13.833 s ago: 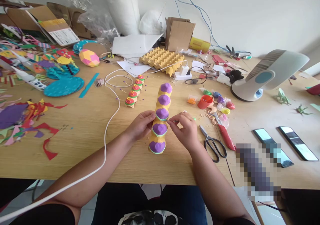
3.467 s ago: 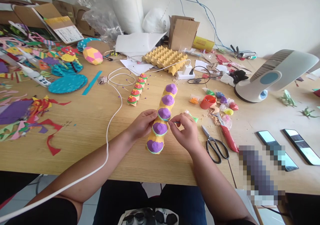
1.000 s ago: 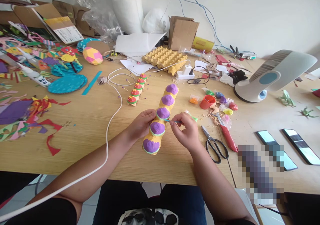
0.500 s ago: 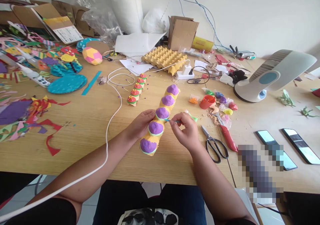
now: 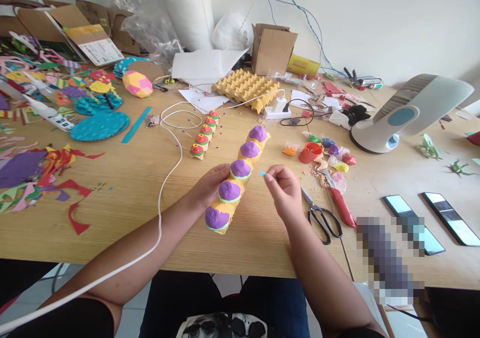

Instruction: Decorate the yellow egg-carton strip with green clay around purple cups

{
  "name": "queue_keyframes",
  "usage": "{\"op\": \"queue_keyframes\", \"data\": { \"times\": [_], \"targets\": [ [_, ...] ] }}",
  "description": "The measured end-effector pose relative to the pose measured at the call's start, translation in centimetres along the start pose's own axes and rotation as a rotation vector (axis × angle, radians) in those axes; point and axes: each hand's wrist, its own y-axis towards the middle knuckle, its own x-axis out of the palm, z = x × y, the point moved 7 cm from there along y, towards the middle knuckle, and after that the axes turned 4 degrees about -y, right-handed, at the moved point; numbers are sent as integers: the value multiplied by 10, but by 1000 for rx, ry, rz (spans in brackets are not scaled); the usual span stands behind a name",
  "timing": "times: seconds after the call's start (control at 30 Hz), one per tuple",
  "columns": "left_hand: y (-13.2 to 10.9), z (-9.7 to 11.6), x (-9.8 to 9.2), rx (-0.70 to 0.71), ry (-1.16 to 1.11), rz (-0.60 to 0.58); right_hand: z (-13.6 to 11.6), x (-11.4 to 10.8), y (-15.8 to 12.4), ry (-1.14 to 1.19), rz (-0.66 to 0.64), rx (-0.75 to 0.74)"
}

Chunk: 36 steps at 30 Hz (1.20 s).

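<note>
My left hand (image 5: pixel 213 184) is closed around the left side of a strip of yellow egg carton (image 5: pixel 245 158), which is held up at a slant above the table. Purple clay (image 5: pixel 229 191) caps each of its bumps, and pale green edging runs under the lower ones. To the right of the strip, my right hand (image 5: pixel 284 190) pinches a thin blue clay tool (image 5: pixel 262 174), apart from the carton. Only the tool's tip shows clearly; the fingers cover most of it. Past the strip stands a finished-looking smaller carton row (image 5: pixel 201 139) in red and green.
Scissors (image 5: pixel 321 215) and a red-handled knife (image 5: pixel 342 205) lie right of my right hand. Beyond them are a red cup (image 5: pixel 310 152), bagged clay (image 5: pixel 341 167) and a fan (image 5: pixel 393 120). A white cable (image 5: pixel 160 203) crosses my left forearm. A yellow egg tray (image 5: pixel 245 89) lies farther back.
My right hand has drawn the blue tool away from the carton strip to the right. The strip has shifted slightly left and tilted in my left hand.
</note>
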Motion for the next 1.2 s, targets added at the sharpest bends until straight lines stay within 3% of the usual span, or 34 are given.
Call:
{"op": "queue_keyframes", "data": {
  "times": [0.07, 0.13, 0.27, 0.4, 0.77, 0.9, 1.2],
  "targets": [
    [0, -3, 1, -46, -1, 2, 12, -4, 4, 200, 59, 110],
    [0, -7, 0, -80, -4, 11, 23, 1, 5, 319, 25, 230],
    [3, -11, -2, -83, -3, 8, 31, 25, -2, 413, -226, 414],
    [6, -13, -5, -16, -8, -47, 27, 40, -10, 487, -360, 434],
    [10, -18, -11, 50, -17, -58, 39, 39, -11, 490, -262, 402],
    [11, -18, -11, 66, -11, -66, 43, 39, -10, 622, -238, 449],
    [11, -15, -7, 103, -26, -82, 45, 49, -13, 862, -340, 565]
  ]
}}
